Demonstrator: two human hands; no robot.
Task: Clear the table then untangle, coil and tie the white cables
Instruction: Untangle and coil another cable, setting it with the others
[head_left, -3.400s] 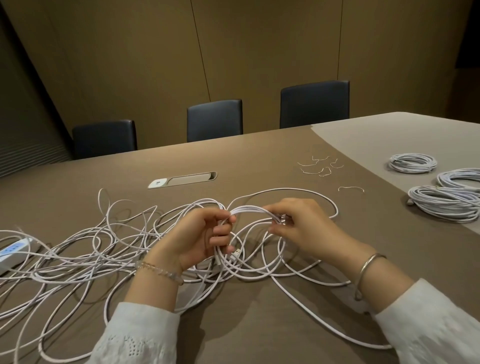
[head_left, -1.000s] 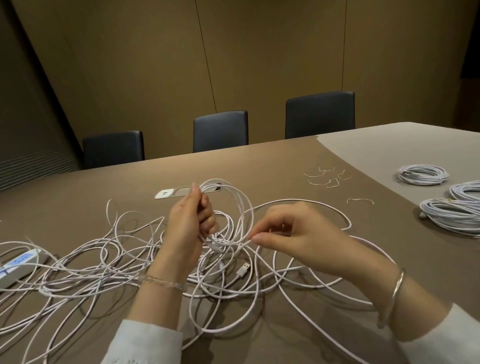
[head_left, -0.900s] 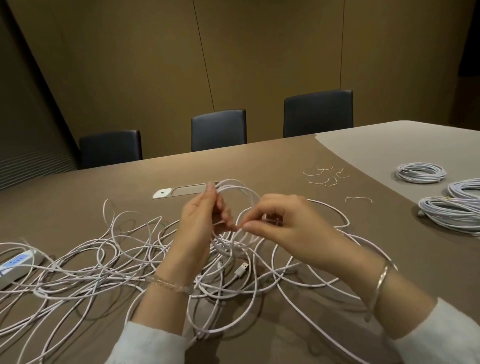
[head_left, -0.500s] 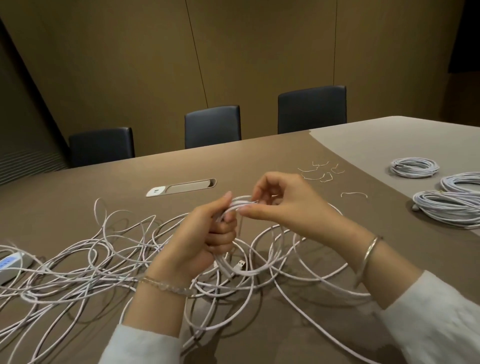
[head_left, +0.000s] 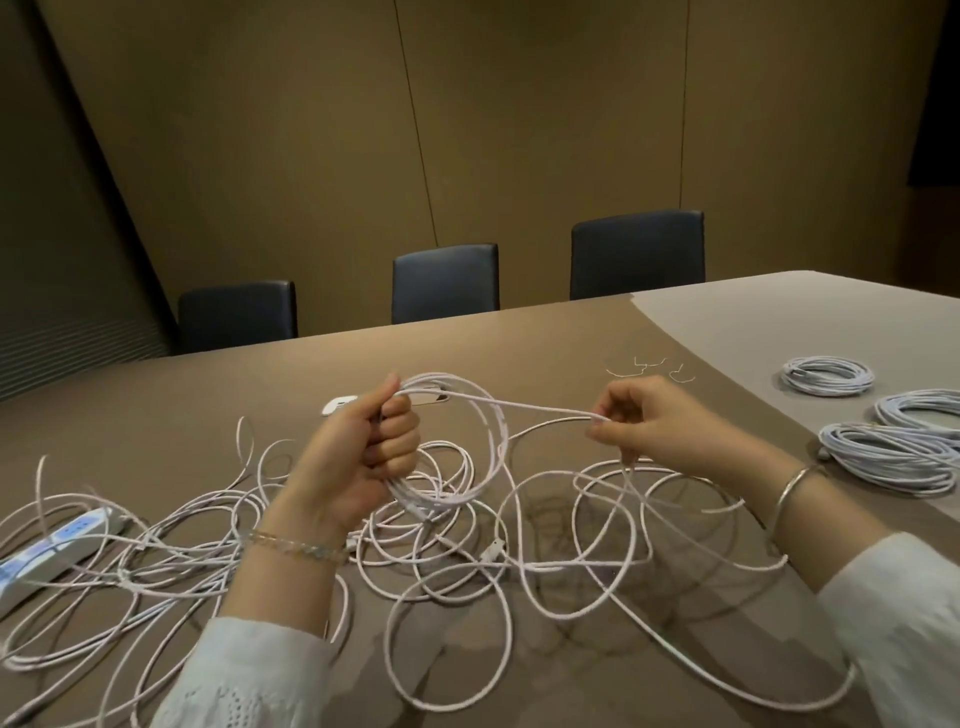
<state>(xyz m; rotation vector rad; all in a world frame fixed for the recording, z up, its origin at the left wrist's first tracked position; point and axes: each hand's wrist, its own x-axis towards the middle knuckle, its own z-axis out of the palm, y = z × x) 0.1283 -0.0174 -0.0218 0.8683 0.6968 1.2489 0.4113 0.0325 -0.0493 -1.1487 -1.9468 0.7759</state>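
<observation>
The left hand (head_left: 366, 462) is closed in a fist around a small coil (head_left: 467, 447) of white cable, holding several loops raised above the table (head_left: 519, 338) with the thumb on top. From that fist one strand (head_left: 535, 408) runs across to the right hand (head_left: 660, 426), which pinches it between thumb and fingertips, the other fingers loosely curled; the strand hangs nearly level between the two hands. Below and around them the rest of the white cables (head_left: 208, 551) lie in a loose tangle of overlapping loops spread over the near half of the table, with a plug end (head_left: 493, 550) lying among them. A white power strip (head_left: 52, 545) sits at the left edge, partly under the tangle. To the right, well apart from the tangle, three finished coils (head_left: 893, 457) lie on the table near one another. A few thin wire ties (head_left: 644, 368) are scattered just beyond the right hand. Three dark chairs (head_left: 445, 280) stand along the far side of the table against a tan wall.
</observation>
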